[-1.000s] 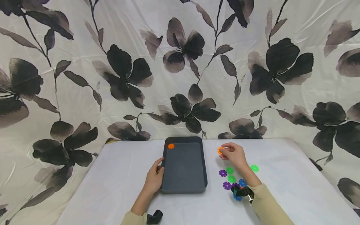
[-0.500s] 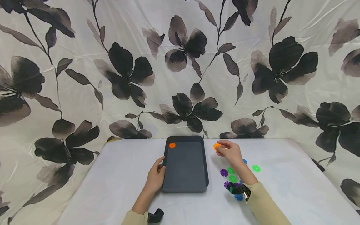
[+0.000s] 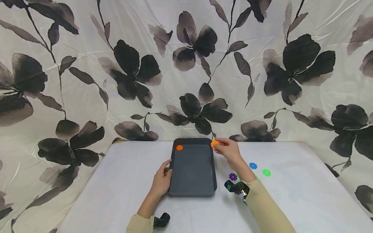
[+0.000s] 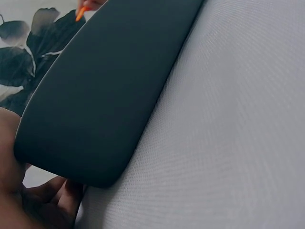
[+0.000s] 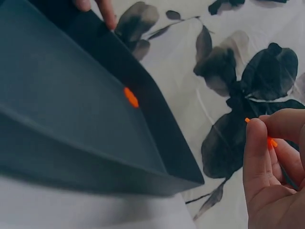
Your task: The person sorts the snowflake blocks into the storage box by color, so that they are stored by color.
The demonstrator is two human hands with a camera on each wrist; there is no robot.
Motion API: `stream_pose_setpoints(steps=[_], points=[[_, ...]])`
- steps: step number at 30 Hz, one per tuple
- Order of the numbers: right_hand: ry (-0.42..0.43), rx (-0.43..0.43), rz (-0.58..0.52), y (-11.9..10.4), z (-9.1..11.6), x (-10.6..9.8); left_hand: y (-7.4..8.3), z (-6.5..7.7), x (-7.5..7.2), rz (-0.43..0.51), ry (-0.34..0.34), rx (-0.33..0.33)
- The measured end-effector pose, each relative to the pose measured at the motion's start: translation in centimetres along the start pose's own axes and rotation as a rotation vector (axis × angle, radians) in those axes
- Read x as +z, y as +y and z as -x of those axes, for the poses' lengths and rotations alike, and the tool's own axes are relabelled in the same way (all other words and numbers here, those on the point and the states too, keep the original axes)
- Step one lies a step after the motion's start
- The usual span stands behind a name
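Note:
A dark grey rectangular tray (image 3: 193, 168) lies on the white-covered table. My left hand (image 3: 161, 181) holds its left side, with fingertips at the rim in the right wrist view. One orange notched plastic disc (image 3: 179, 147) lies inside the tray at the far left corner. Between the thumb and fingers of my right hand (image 3: 230, 152) a second orange notched disc (image 3: 214, 143) is pinched, at the tray's far right corner. In the right wrist view only small bits of this pinched disc (image 5: 272, 142) show, and the hand appears apart from the tray wall.
Right of the tray lie loose notched discs: a blue disc (image 3: 253, 165), a green disc (image 3: 266, 172) and a purple disc (image 3: 232, 176). My right forearm and its wrist device (image 3: 236, 186) partly cover others. A floral cloth (image 3: 192, 81) hangs behind the table.
My right hand has moved left with the orange disc, from the table's right side to the tray's far right corner. The left hand has stayed at the tray.

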State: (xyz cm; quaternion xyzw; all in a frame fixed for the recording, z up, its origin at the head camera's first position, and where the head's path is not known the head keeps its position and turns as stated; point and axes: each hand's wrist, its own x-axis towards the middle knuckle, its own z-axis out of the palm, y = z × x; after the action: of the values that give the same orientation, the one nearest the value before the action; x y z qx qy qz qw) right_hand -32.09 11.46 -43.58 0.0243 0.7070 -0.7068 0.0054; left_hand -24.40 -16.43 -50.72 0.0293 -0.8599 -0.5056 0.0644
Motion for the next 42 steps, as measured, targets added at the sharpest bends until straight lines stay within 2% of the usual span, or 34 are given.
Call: stream_pose_setpoints(steps=[11, 18, 30, 37, 42], points=[[-0.113, -0.037, -0.016, -1.3, -1.0, 2.5, -0.1, -0.1, 0.1, 0.003, 0.006, 0.009], [-0.136, -0.025, -0.082, -1.3, -2.0, 4.3, -0.2, -0.1, -0.1, 0.02, -0.003, 0.025], [-0.109, 0.004, -0.134, 0.2, -3.7, 6.2, 0.0, 0.0, 0.0, 0.005, 0.0, 0.025], [-0.083, 0.08, -0.149, 1.0, -4.3, 6.7, -0.1, -0.1, 0.2, 0.016, -0.013, 0.026], [-0.092, 0.106, -0.159, 1.9, -4.8, 7.7, -0.4, 0.1, -0.1, 0.003, -0.002, 0.02]])
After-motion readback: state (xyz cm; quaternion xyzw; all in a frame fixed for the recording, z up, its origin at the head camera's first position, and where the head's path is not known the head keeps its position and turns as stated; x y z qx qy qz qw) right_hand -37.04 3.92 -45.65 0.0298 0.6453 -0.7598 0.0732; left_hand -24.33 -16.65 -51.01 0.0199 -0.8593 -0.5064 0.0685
